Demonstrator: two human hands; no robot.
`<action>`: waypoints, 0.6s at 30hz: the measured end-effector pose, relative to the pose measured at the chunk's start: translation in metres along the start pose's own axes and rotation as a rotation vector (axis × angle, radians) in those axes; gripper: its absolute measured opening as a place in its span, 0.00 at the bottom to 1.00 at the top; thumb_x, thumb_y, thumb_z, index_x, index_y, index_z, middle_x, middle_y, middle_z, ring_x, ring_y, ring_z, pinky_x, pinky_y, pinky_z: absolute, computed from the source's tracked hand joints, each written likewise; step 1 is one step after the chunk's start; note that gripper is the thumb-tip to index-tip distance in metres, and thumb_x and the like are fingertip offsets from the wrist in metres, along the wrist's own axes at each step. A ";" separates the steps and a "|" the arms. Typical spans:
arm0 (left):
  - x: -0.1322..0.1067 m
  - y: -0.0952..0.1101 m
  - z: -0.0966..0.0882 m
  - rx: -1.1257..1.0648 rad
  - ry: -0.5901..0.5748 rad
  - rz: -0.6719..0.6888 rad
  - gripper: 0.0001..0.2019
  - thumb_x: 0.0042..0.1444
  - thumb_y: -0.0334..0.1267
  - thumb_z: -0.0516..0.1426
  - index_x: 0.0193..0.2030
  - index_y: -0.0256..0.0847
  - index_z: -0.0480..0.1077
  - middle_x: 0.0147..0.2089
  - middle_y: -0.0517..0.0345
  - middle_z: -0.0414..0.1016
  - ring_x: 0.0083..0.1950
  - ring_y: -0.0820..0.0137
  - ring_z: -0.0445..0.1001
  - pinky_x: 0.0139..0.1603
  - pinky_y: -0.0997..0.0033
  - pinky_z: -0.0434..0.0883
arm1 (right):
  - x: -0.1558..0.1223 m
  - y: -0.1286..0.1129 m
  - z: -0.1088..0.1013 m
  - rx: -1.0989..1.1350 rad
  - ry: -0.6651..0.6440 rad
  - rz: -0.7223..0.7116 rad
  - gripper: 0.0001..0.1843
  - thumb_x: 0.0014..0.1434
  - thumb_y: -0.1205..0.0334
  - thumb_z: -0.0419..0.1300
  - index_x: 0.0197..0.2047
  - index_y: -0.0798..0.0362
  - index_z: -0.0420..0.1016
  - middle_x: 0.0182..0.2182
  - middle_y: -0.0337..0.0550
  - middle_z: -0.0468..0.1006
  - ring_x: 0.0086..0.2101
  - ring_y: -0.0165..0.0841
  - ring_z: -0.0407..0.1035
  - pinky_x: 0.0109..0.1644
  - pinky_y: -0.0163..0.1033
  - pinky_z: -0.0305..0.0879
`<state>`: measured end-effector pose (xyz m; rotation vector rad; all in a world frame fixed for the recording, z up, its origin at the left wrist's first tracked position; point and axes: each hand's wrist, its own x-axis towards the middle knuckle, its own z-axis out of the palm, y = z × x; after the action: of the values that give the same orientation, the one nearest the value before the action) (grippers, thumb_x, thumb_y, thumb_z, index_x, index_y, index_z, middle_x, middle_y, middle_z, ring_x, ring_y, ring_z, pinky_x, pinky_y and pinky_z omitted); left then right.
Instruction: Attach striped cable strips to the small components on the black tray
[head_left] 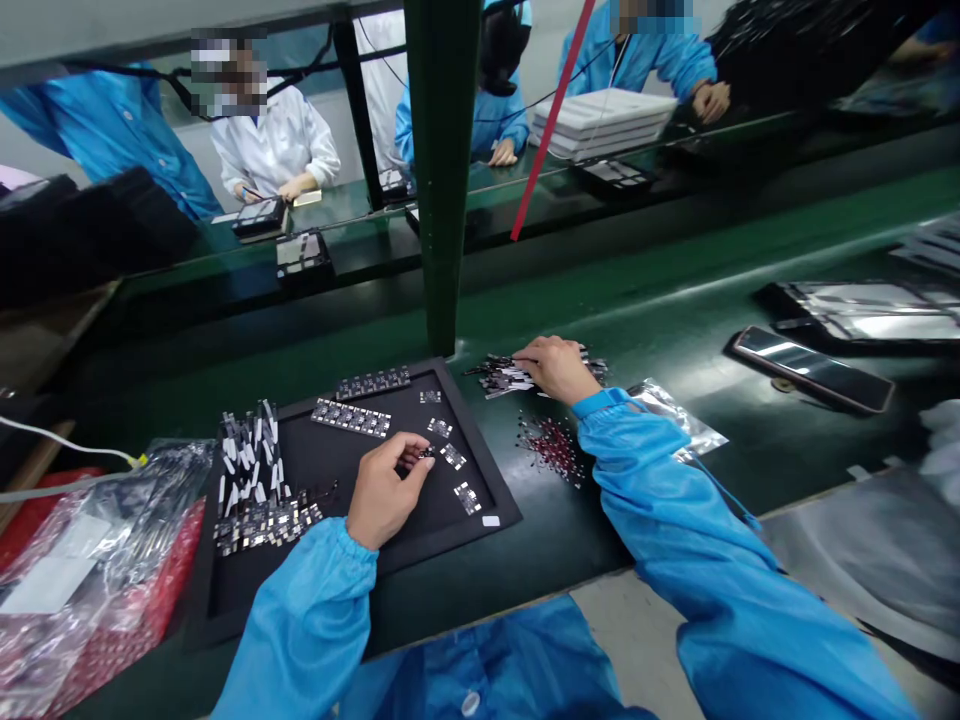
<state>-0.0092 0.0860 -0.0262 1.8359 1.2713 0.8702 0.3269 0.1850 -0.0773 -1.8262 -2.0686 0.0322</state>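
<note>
My left hand (386, 487) rests on a black tray (352, 590) and pinches a small dark component (426, 453) between thumb and fingers. Small circuit pieces (453, 456) lie beside it, and strips of boards (351, 417) lie further back on the tray. My right hand (556, 367) reaches beyond the tray to a heap of black-and-white parts (504, 377) on the green table, its fingers curled down onto the heap. Whether it holds any part is hidden. A cluster of red-and-black parts (551, 447) lies beside my right sleeve.
A green post (442, 180) stands behind the tray. Plastic bags of parts (82, 570) lie at the left, a clear bag (675, 415) and a phone (814, 368) at the right. Other people in blue and white coats work across the table.
</note>
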 end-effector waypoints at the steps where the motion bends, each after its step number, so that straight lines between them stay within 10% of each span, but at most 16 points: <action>1: 0.000 -0.001 0.000 -0.033 0.002 -0.023 0.07 0.58 0.36 0.62 0.43 0.41 0.74 0.36 0.58 0.78 0.37 0.69 0.76 0.42 0.69 0.74 | 0.000 0.000 0.001 0.002 -0.006 -0.008 0.13 0.65 0.61 0.56 0.43 0.52 0.84 0.43 0.51 0.82 0.44 0.43 0.71 0.49 0.45 0.58; 18: -0.001 0.000 -0.004 -0.285 0.019 -0.200 0.10 0.53 0.36 0.65 0.42 0.38 0.75 0.35 0.56 0.76 0.37 0.70 0.76 0.41 0.70 0.74 | -0.007 -0.002 -0.012 0.139 0.182 -0.058 0.13 0.67 0.59 0.50 0.40 0.52 0.75 0.36 0.51 0.81 0.40 0.43 0.74 0.52 0.47 0.64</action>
<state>-0.0128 0.0862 -0.0245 1.4556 1.2471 0.9083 0.3290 0.1756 -0.0673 -1.6238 -1.9415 -0.0055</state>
